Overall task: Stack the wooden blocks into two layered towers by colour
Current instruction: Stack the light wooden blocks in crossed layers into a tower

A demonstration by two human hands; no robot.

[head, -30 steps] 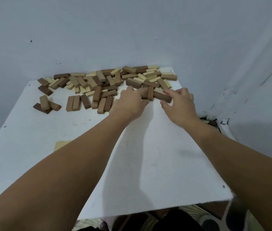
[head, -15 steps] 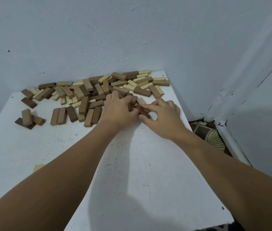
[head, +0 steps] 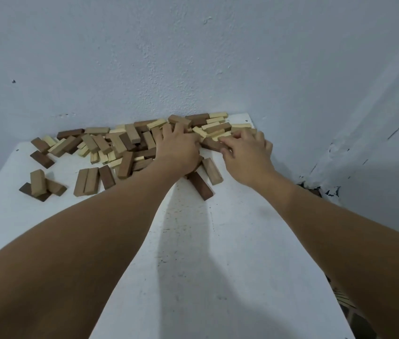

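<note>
A loose pile of wooden blocks (head: 125,143) in dark brown, mid brown and pale cream lies along the far edge of the white table (head: 193,277), against the wall. My left hand (head: 177,150) reaches into the pile's right half, palm down, fingers spread over the blocks. My right hand (head: 247,152) is just right of it and pinches a dark brown block (head: 211,143) between thumb and fingers. A dark brown block (head: 200,185) and a mid brown block (head: 212,171) lie side by side just below my hands.
A small group of three blocks (head: 39,185) sits apart at the left. Three more blocks (head: 93,179) lie in a row near the pile's front. The wall corner closes in at the right, and patterned floor (head: 347,304) shows past the table's right edge.
Both hands have moved away from me, deeper into the pile by the wall. Two blocks now lie uncovered below them. My right hand has taken hold of a dark brown block.
</note>
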